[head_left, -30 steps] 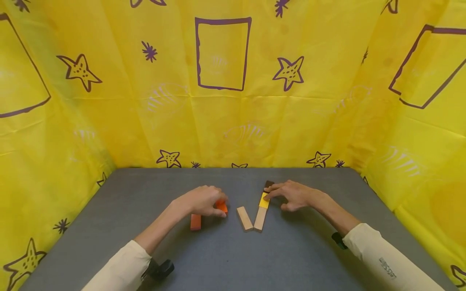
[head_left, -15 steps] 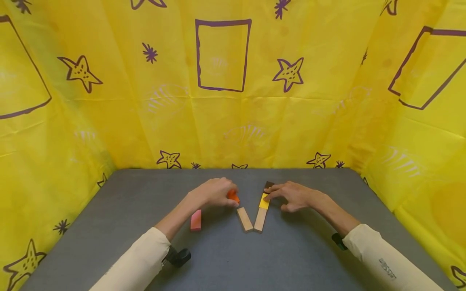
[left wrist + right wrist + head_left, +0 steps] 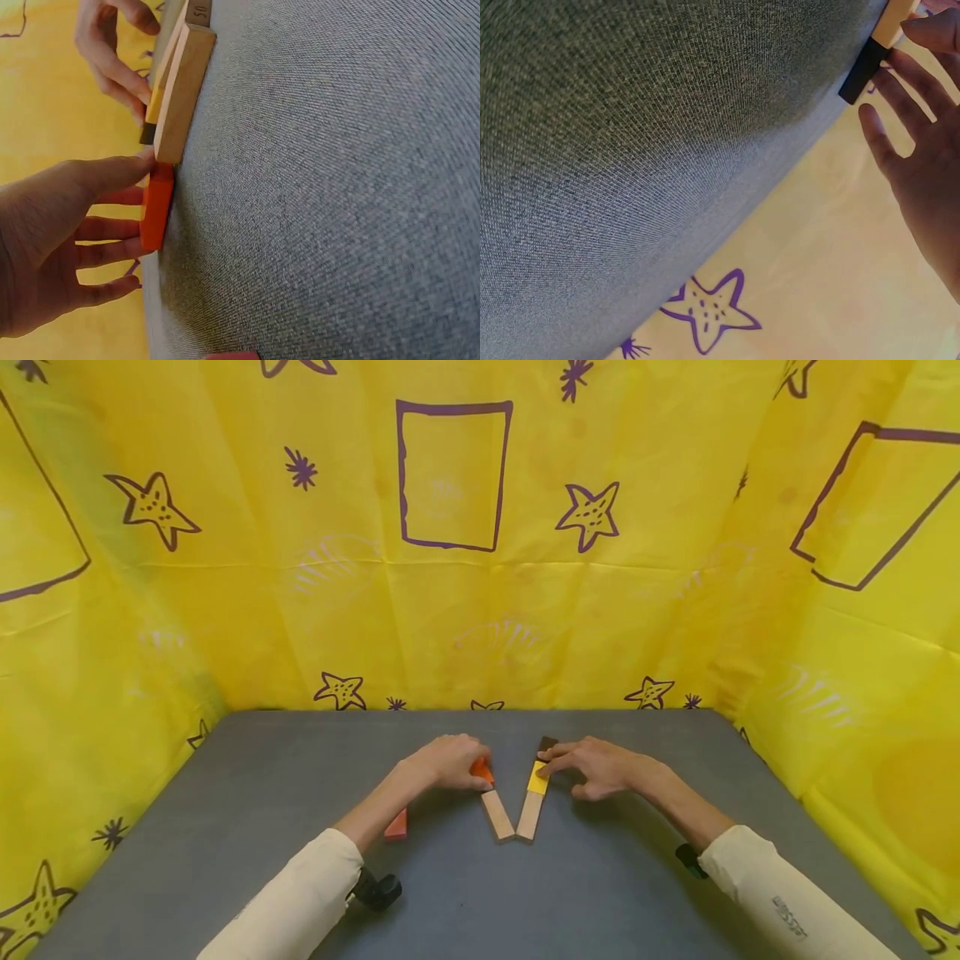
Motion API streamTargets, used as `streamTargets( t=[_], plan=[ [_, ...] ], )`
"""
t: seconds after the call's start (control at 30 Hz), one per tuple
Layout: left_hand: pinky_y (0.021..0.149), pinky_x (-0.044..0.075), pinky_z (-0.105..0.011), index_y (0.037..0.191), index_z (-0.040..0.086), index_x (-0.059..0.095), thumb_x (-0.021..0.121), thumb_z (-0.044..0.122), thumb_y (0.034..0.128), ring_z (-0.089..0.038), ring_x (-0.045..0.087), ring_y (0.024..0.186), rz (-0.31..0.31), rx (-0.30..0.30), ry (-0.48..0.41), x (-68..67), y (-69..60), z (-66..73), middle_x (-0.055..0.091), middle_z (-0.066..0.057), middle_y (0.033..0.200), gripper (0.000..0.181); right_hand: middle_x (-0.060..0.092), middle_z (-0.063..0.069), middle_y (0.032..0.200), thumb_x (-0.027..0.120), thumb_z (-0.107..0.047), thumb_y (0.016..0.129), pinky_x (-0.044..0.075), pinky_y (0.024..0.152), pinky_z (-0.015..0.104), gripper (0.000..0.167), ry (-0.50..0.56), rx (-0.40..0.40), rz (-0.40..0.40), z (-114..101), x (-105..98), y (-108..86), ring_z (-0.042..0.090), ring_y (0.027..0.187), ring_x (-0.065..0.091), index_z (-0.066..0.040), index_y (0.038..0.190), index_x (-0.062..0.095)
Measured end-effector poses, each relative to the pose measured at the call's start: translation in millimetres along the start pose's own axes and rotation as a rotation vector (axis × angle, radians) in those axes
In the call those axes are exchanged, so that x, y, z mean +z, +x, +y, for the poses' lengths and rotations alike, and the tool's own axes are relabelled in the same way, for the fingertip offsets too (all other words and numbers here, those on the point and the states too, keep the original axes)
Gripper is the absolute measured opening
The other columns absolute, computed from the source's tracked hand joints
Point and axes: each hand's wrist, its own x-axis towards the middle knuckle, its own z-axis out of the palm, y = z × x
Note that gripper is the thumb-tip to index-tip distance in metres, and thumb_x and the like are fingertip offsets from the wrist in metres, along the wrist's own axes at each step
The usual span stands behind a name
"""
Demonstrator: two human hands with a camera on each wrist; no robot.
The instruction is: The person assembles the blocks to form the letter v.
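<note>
Near the middle of the table, my left hand (image 3: pixel 448 762) holds an orange block (image 3: pixel 483 772) between thumb and fingers. In the left wrist view the orange block (image 3: pixel 156 208) lies end to end with a plain wooden block (image 3: pixel 185 94). That wooden block (image 3: pixel 498 817) forms a V with a second wooden block (image 3: pixel 529 817). Beyond the second one, a yellow block (image 3: pixel 537 782) and a dark block (image 3: pixel 548 744) continue the right arm of the V. My right hand (image 3: pixel 606 768) touches the yellow and dark blocks with extended fingers.
A red-pink block (image 3: pixel 397 827) lies left of the V, partly hidden by my left forearm. The grey table (image 3: pixel 480 902) is backed by yellow cloth (image 3: pixel 450 635) with starfish drawings on the far side and both flanks.
My left hand has carried the orange block rightward from beside the red-pink block to the far end of the left wooden block. The right hand keeps its place on the blocks.
</note>
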Motion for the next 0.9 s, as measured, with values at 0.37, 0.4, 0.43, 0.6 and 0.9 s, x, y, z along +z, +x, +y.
streamTargets(
  t=[0.37, 0.4, 0.43, 0.6, 0.9],
  plan=[
    [0.089, 0.057, -0.04, 0.124, 0.012, 0.074, 0.074, 0.029, 0.0981, -0.019, 0.061, 0.095, 0.018, 0.012, -0.044, -0.7, -10.2, -5.7, 0.073, -0.008, 0.119, 0.031, 0.056, 0.008, 0.158, 0.063, -0.009, 0.085, 0.048, 0.111, 0.06, 0.058, 0.01, 0.025, -0.005, -2.4, 0.2, -0.9, 0.036, 0.143, 0.055, -0.024, 0.141, 0.068],
    [0.089, 0.057, -0.04, 0.123, 0.012, 0.074, 0.075, 0.029, 0.098, -0.019, 0.062, 0.096, 0.017, 0.016, -0.047, 0.3, -10.5, -5.1, 0.073, -0.008, 0.118, 0.03, 0.056, 0.008, 0.158, 0.063, -0.009, 0.085, 0.047, 0.112, 0.061, 0.058, 0.011, 0.026, -0.005, -2.4, 0.4, -1.3, 0.035, 0.143, 0.055, -0.023, 0.141, 0.068],
    [0.089, 0.057, -0.039, 0.123, 0.012, 0.074, 0.075, 0.029, 0.098, -0.019, 0.062, 0.096, 0.017, 0.018, -0.049, 1.4, -10.8, -4.6, 0.073, -0.008, 0.118, 0.031, 0.056, 0.008, 0.158, 0.063, -0.008, 0.085, 0.047, 0.112, 0.06, 0.058, 0.008, 0.023, -0.003, -2.3, 0.8, -1.6, 0.035, 0.143, 0.056, -0.023, 0.141, 0.068],
    [0.088, 0.058, -0.04, 0.121, 0.012, 0.074, 0.075, 0.03, 0.0974, -0.02, 0.063, 0.096, 0.02, 0.027, -0.056, 3.7, -12.6, -1.2, 0.073, -0.008, 0.116, 0.03, 0.056, 0.008, 0.158, 0.064, -0.008, 0.085, 0.048, 0.111, 0.059, 0.059, 0.011, 0.024, -0.002, -2.2, 1.0, -2.0, 0.035, 0.143, 0.055, -0.023, 0.141, 0.068],
    [0.089, 0.057, -0.04, 0.123, 0.016, 0.074, 0.075, 0.032, 0.0977, -0.018, 0.062, 0.097, 0.016, 0.017, -0.076, 4.0, -12.2, -2.2, 0.072, -0.005, 0.117, 0.031, 0.056, 0.008, 0.157, 0.064, -0.007, 0.085, 0.049, 0.112, 0.059, 0.059, 0.008, 0.018, 0.001, -2.3, 0.6, -0.9, 0.036, 0.143, 0.056, -0.022, 0.141, 0.068]
  ],
)
